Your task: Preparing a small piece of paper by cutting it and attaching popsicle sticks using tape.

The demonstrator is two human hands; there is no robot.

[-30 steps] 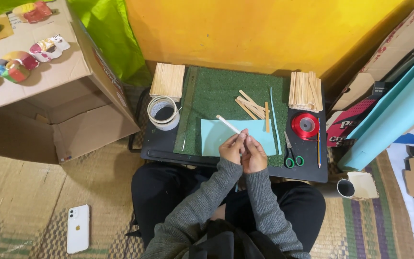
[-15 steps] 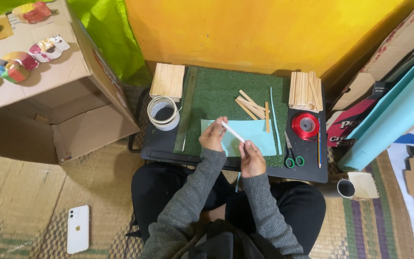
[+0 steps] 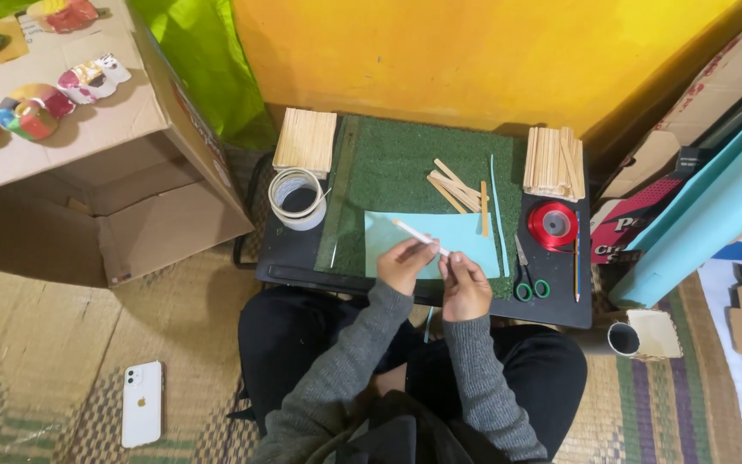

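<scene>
My left hand [image 3: 405, 262] and my right hand [image 3: 465, 283] both grip a thin white rolled stick [image 3: 418, 235] that slants up to the left over a light blue paper sheet [image 3: 461, 234]. The sheet lies on a green turf mat [image 3: 405, 172] on a small black table [image 3: 294, 258]. Loose wooden sticks [image 3: 457, 187] lie just beyond the sheet.
A tape roll [image 3: 296, 198] and a stack of wooden sticks [image 3: 306, 142] sit at the left; another stick stack [image 3: 553, 159], red ribbon spool [image 3: 552, 225], scissors [image 3: 526, 277] and pencil [image 3: 575, 266] at the right. A white phone [image 3: 142, 404] lies on the woven floor mat, next to a cardboard box [image 3: 156, 215].
My left hand reached forward over the blue sheet half a second ago and has come back beside my right hand. The white stick stays in my hands.
</scene>
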